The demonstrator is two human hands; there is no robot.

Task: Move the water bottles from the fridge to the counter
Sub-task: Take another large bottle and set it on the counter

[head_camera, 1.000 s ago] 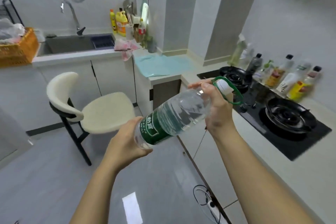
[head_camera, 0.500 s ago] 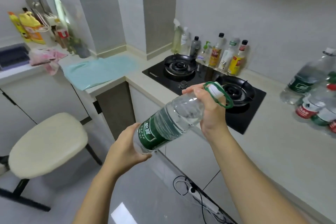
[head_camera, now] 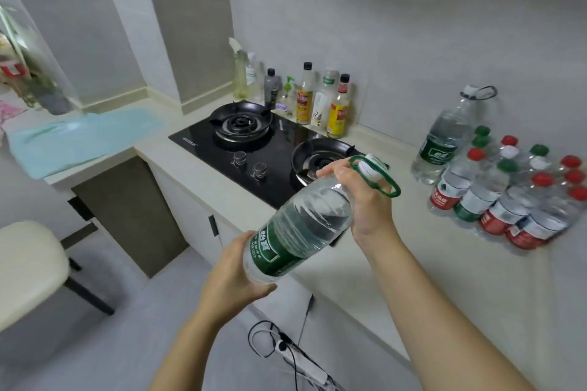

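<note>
Bottle [head_camera: 298, 233] tilted in midair between your hands, left grip [head_camera: 233, 276] cupping its base, right grip [head_camera: 365, 200] closed round its neck, worktop [head_camera: 397, 267] below, other bottles [head_camera: 508, 197] beyond your right grip.

bottle [head_camera: 298, 232]: clear, green label | hob [head_camera: 254, 143]: black | cloth [head_camera: 79, 140]: teal

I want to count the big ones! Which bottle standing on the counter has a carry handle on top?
The tall green-labelled bottle at the back by the wall, behind the cluster of small bottles. Those have only plain red, green or white caps.
</note>
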